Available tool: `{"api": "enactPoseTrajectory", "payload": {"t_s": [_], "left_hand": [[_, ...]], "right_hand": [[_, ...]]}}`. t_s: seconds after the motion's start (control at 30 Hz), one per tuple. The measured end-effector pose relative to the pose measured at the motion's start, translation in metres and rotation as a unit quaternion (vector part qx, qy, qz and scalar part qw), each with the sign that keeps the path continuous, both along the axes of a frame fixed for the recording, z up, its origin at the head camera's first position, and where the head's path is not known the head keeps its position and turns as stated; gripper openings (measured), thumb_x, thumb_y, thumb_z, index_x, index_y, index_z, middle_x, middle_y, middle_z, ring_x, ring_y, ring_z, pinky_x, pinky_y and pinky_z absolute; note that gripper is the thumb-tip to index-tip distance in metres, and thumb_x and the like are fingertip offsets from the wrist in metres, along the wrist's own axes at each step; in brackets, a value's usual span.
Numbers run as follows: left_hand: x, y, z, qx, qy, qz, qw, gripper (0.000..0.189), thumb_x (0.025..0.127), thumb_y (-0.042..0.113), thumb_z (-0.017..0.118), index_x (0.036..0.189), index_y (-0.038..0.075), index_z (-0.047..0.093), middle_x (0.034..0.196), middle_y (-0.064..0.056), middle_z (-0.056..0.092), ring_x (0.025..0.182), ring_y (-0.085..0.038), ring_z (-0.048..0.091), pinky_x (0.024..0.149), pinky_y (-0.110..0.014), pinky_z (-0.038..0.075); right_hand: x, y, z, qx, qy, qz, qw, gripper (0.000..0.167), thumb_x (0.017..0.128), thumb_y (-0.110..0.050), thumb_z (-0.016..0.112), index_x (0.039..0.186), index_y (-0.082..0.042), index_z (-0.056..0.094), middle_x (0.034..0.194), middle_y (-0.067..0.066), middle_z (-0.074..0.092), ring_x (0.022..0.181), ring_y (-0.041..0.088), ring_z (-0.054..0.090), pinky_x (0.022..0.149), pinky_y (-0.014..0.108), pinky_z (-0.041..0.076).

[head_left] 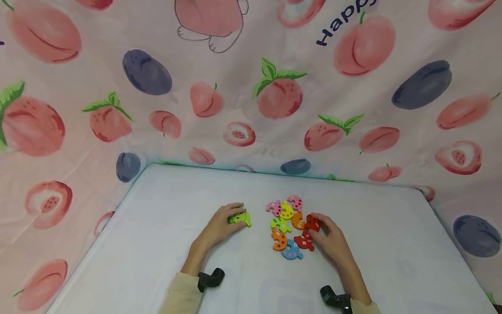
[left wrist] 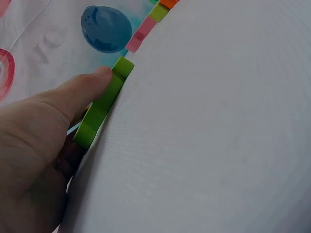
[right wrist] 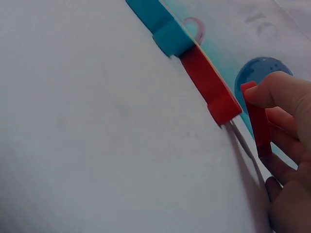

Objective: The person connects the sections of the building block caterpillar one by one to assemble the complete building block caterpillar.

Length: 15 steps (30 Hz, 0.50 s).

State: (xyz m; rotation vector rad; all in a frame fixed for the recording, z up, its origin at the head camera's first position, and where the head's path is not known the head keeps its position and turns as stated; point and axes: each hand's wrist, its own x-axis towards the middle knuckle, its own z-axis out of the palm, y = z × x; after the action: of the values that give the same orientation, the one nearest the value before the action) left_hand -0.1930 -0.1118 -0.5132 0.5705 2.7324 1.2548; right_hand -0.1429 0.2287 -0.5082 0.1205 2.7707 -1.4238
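My left hand (head_left: 220, 224) pinches a flat green piece with a drawn face (head_left: 245, 217) on the left of the table. In the left wrist view the thumb presses the edge of this green piece (left wrist: 100, 110), the fingers partly hidden behind it. My right hand (head_left: 333, 242) grips a red numbered piece (head_left: 313, 223) between thumb and fingers; the right wrist view has that red piece (right wrist: 257, 121) tilted beside the cluster. Near it lie another red piece marked 8 (head_left: 305, 242), an orange piece (head_left: 298, 220) and a blue dotted piece (head_left: 291, 250).
The cluster also holds a yellow piece (head_left: 287, 210), a light green piece (head_left: 280, 225), a second orange piece (head_left: 279, 240) and two pink pieces, one at the left (head_left: 274, 208). A white cloth (head_left: 157, 244) covers the table; a fruit-print curtain (head_left: 235, 69) hangs behind.
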Motion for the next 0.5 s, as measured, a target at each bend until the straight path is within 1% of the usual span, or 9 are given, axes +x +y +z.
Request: {"api": "enactPoseTrajectory", "payload": {"t_s": [0.2, 0.37, 0.5], "left_hand": [[-0.001, 0.0, 0.001, 0.004, -0.007, 0.005, 1.0, 0.046, 0.087, 0.03, 0.073, 0.13, 0.017, 0.063, 0.145, 0.005, 0.052, 0.14, -0.025, 0.041, 0.114, -0.046, 0.036], [0.0, -0.001, 0.001, 0.009, -0.011, 0.009, 0.9999, 0.045, 0.086, 0.026, 0.073, 0.13, 0.016, 0.063, 0.146, 0.005, 0.051, 0.14, -0.025, 0.041, 0.114, -0.046, 0.037], [0.0, -0.001, 0.002, 0.009, -0.01, 0.012, 0.9998, 0.045, 0.086, 0.023, 0.073, 0.129, 0.014, 0.064, 0.147, 0.001, 0.049, 0.141, -0.025, 0.041, 0.114, -0.046, 0.036]], "right_hand": [[-0.002, -0.019, 0.007, 0.004, 0.025, 0.007, 0.9997, 0.051, 0.089, -0.024, 0.069, 0.137, -0.015, 0.051, 0.144, 0.012, 0.048, 0.138, 0.034, 0.039, 0.111, 0.057, 0.036], [-0.007, -0.045, 0.015, 0.011, 0.081, 0.035, 0.996, 0.054, 0.086, -0.019, 0.073, 0.136, -0.011, 0.053, 0.139, 0.013, 0.053, 0.128, 0.034, 0.05, 0.105, 0.054, 0.045], [-0.013, -0.069, 0.019, 0.0, 0.11, 0.058, 0.9922, 0.053, 0.085, -0.016, 0.074, 0.134, -0.011, 0.054, 0.137, 0.011, 0.055, 0.123, 0.031, 0.054, 0.103, 0.05, 0.048]]}}
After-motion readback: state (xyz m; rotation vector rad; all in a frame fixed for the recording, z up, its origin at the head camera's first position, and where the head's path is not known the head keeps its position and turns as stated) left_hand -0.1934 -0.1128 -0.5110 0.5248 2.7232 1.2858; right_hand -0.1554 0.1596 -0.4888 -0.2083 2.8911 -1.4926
